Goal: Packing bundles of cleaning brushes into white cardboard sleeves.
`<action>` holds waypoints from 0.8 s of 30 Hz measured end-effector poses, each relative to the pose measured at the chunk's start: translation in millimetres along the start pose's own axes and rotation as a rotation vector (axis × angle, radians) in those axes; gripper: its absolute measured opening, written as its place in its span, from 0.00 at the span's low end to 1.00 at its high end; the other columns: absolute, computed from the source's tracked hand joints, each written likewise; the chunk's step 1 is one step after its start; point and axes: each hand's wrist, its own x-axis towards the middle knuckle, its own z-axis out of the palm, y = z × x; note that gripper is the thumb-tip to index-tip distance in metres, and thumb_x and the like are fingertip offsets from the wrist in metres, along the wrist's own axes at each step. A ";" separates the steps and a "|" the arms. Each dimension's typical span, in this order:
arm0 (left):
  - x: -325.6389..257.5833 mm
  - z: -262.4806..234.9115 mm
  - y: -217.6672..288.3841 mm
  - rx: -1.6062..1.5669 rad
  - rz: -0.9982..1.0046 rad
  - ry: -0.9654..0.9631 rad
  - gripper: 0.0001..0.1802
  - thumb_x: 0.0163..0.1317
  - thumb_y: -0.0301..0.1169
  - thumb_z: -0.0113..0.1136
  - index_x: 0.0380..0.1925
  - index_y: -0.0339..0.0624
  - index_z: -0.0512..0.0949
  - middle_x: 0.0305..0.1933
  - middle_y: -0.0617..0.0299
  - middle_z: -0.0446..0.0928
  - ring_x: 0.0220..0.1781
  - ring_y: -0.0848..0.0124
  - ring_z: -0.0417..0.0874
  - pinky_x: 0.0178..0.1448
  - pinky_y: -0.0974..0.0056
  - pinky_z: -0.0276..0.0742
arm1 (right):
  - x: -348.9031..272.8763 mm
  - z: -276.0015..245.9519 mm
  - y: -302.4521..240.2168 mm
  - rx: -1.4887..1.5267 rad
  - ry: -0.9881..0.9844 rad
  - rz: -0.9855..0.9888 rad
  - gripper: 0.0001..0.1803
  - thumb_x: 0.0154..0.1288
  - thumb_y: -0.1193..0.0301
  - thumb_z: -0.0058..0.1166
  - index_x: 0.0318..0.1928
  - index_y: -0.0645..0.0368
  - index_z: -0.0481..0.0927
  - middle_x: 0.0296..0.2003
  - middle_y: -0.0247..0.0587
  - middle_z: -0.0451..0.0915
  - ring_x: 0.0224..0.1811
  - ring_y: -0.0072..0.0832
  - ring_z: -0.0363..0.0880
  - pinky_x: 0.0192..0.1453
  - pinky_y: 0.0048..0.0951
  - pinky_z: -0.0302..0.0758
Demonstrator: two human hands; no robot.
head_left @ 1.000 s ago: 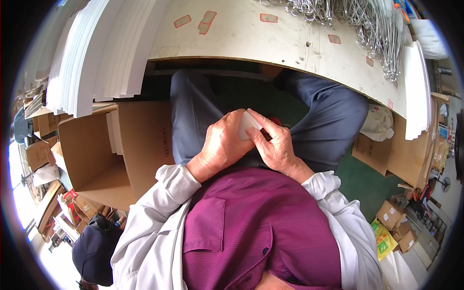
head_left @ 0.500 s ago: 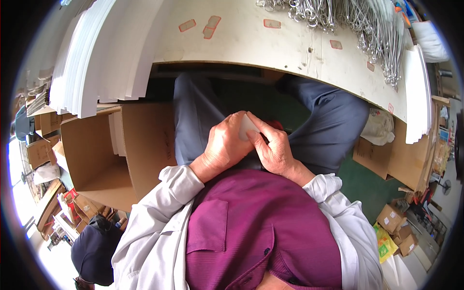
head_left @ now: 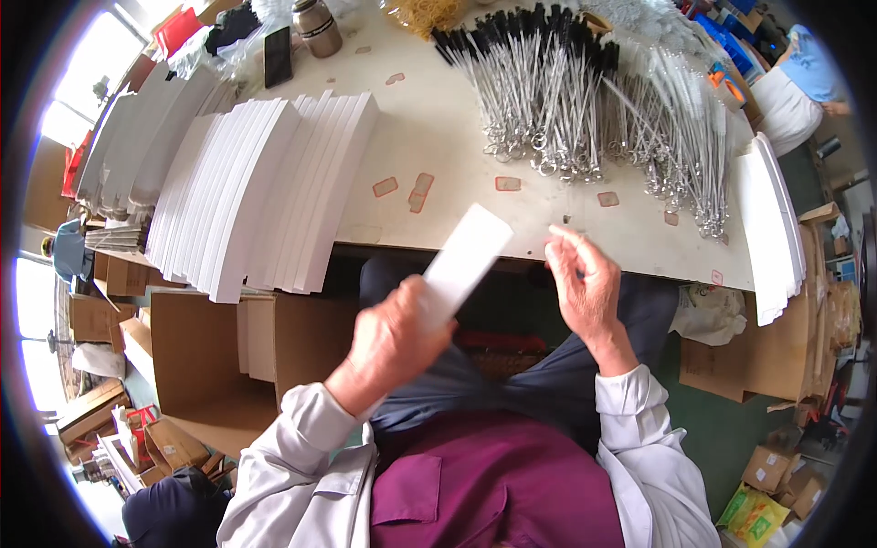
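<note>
So, a long flat white cardboard box is being gripped by the left hand, with the fingers closed around its lower end. It's held at a slant over the lap, far end pointed up and to the right, and seen against the front edge of the off-white worktable. Whether that edge is actually touched can't be told from this angle.

The right hand is raised well apart from the box, near the table edge, with its fingers half bent and loosely parted, thumb close to the index finger.

Up on the table, rows of narrow white cardboard boxes are stood side by side on the left. Thin metal-stemmed brushes with black bristles and wire loop ends are heaped further back, and paler-bristled metal brushes are piled right beside them. A black phone and a silver metal flask are parked at the back left. Down below, a big open brown carton is set to the left of the legs.
</note>
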 end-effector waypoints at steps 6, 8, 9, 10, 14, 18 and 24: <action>98.8 -39.2 -25.7 0.374 -0.159 0.115 0.32 0.61 0.52 0.68 0.41 0.28 0.76 0.31 0.38 0.85 0.36 0.42 0.89 0.44 0.46 0.85 | 41.4 -24.9 49.7 -0.202 0.179 -0.104 0.08 0.72 0.74 0.61 0.47 0.64 0.85 0.35 0.45 0.86 0.31 0.34 0.85 0.38 0.32 0.81; 126.6 -44.6 -28.4 0.418 -0.200 0.107 0.33 0.62 0.54 0.67 0.39 0.27 0.78 0.31 0.37 0.85 0.36 0.42 0.89 0.45 0.45 0.84 | 41.6 -27.5 54.3 -0.208 0.197 -0.061 0.06 0.72 0.74 0.60 0.44 0.63 0.85 0.35 0.45 0.85 0.32 0.36 0.84 0.39 0.34 0.80; 137.8 -46.4 -28.6 0.434 -0.236 0.091 0.34 0.61 0.56 0.68 0.37 0.27 0.79 0.31 0.36 0.85 0.36 0.41 0.89 0.46 0.47 0.84 | 41.1 -26.8 52.9 -0.206 0.203 -0.061 0.06 0.72 0.74 0.60 0.44 0.63 0.85 0.35 0.45 0.85 0.32 0.36 0.84 0.39 0.34 0.80; 148.7 -46.4 -27.0 0.448 -0.266 0.075 0.36 0.60 0.58 0.68 0.35 0.27 0.80 0.31 0.36 0.85 0.36 0.41 0.89 0.48 0.48 0.84 | 40.7 -27.5 52.1 -0.199 0.206 -0.062 0.06 0.71 0.74 0.60 0.44 0.63 0.85 0.35 0.45 0.85 0.32 0.36 0.84 0.39 0.34 0.80; 171.7 -47.0 -9.5 0.458 -0.144 0.042 0.29 0.65 0.53 0.66 0.31 0.30 0.80 0.27 0.43 0.85 0.35 0.44 0.88 0.47 0.50 0.83 | 39.1 -24.4 51.9 -0.187 0.225 -0.067 0.05 0.71 0.74 0.61 0.42 0.63 0.86 0.34 0.43 0.85 0.31 0.34 0.84 0.38 0.32 0.80; 203.0 -25.7 27.1 0.306 0.111 0.048 0.17 0.64 0.43 0.68 0.35 0.37 0.84 0.29 0.44 0.85 0.36 0.46 0.88 0.45 0.48 0.82 | 37.1 -26.0 53.8 -0.206 0.240 -0.043 0.05 0.70 0.73 0.61 0.40 0.62 0.86 0.32 0.41 0.84 0.28 0.32 0.81 0.35 0.31 0.78; 268.7 8.8 43.8 0.074 0.095 0.027 0.16 0.61 0.40 0.69 0.37 0.37 0.87 0.33 0.43 0.86 0.39 0.48 0.89 0.49 0.50 0.84 | 38.0 -22.4 50.7 -0.228 0.248 -0.086 0.04 0.69 0.74 0.61 0.37 0.60 0.85 0.30 0.39 0.84 0.27 0.33 0.80 0.34 0.32 0.78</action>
